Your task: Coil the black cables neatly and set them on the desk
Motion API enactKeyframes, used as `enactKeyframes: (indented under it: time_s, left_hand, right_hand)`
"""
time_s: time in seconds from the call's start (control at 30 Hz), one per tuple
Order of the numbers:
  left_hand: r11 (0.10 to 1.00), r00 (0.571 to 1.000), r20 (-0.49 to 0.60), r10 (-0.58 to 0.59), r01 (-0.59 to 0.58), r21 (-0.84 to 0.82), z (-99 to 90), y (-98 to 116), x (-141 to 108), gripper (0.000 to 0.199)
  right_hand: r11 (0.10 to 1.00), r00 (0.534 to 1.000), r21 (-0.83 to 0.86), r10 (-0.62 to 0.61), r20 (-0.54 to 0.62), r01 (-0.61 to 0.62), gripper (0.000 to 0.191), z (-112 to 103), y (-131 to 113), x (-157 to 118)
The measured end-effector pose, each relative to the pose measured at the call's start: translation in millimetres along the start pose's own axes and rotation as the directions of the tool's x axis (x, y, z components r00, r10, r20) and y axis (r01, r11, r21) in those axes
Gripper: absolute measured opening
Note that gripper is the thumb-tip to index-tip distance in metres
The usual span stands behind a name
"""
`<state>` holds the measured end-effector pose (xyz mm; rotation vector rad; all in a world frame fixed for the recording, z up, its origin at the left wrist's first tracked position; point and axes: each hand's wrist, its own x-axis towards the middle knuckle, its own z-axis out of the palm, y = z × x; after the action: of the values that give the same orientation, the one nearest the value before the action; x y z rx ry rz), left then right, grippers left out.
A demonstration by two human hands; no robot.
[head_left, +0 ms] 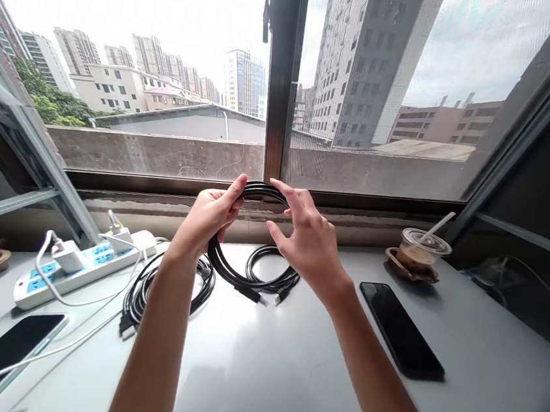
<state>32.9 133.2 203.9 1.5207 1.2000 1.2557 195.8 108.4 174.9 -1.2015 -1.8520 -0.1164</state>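
My left hand (215, 213) is closed around the left side of a coiled black cable (227, 270), with the thumb on top. The loop is held up above the table, and a plug with a metal tip (252, 294) hangs at its lower end. My right hand (305, 232) is at the loop's right side, thumb and index finger apart; part of the loop passes behind it. Beyond, a second black cable coil (250, 264) lies on the table, partly covered by the held loop. A third black cable coil (134, 293) lies behind my left forearm.
A white power strip (86, 271) with plugged-in chargers and white cords stands at left. One phone (9, 352) lies front left, a black phone (400, 330) at right. A lidded drink cup with straw (420, 247) sits in a brown holder (401, 264) near the window.
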Motion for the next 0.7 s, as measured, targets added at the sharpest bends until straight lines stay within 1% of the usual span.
enactKeyframes:
  time_s: [0.07,0.17,0.23,0.3,0.37,0.43,0.47,0.53,0.57,0.63,0.7]
  left_hand:
    - [0.999,1.000,0.025,-0.003,0.002,0.047,4.8,2,-4,0.053]
    - [0.990,0.994,0.106,0.003,-0.018,0.143,13.2,8,-13,0.054]
    - [0.981,0.986,0.158,0.042,-0.071,0.181,18.8,12,-19,0.055]
    - [0.977,0.977,0.193,0.089,-0.123,0.176,22.7,14,-21,0.052]
    - [0.979,0.977,0.183,0.107,-0.135,0.149,23.7,12,-19,0.044]
    - [0.979,0.985,0.143,0.094,-0.117,0.164,21.6,8,-14,0.037]
    - [0.973,0.987,0.131,0.090,-0.115,0.199,19.9,4,-11,0.036]
    - [0.949,0.986,0.146,0.076,-0.116,0.292,16.6,-2,-5,0.037]
    - [0.939,0.985,0.167,0.054,-0.107,0.326,15.5,-5,-3,0.040]
    - [0.938,0.976,0.215,-0.029,-0.047,0.343,15.7,-10,0,0.046]
    - [0.947,0.952,0.278,-0.125,0.032,0.318,18.7,-13,2,0.050]
  right_hand:
    - [0.995,1.000,-0.096,0.002,-0.002,-0.002,0.043,2,2,0]
    - [0.983,0.999,-0.178,0.052,-0.012,-0.053,0.027,3,7,2]
    - [0.978,0.996,-0.191,0.087,-0.012,-0.088,0.022,1,10,3]
    - [0.983,0.994,-0.152,0.103,-0.022,-0.105,0.018,-3,12,5]
    - [0.992,0.992,-0.055,0.113,-0.052,-0.116,0.019,-8,15,7]
    - [0.986,0.983,0.098,0.147,-0.107,-0.137,0.019,-12,18,8]
    - [0.972,0.973,0.184,0.175,-0.148,-0.147,0.020,-14,19,9]
    - [0.925,0.945,0.346,0.244,-0.219,-0.159,0.020,-16,21,10]
    - [0.898,0.929,0.411,0.278,-0.243,-0.161,0.020,-17,22,11]
    - [0.848,0.908,0.505,0.327,-0.260,-0.161,0.019,-17,24,13]
    - [0.819,0.907,0.552,0.342,-0.244,-0.160,0.018,-16,28,14]
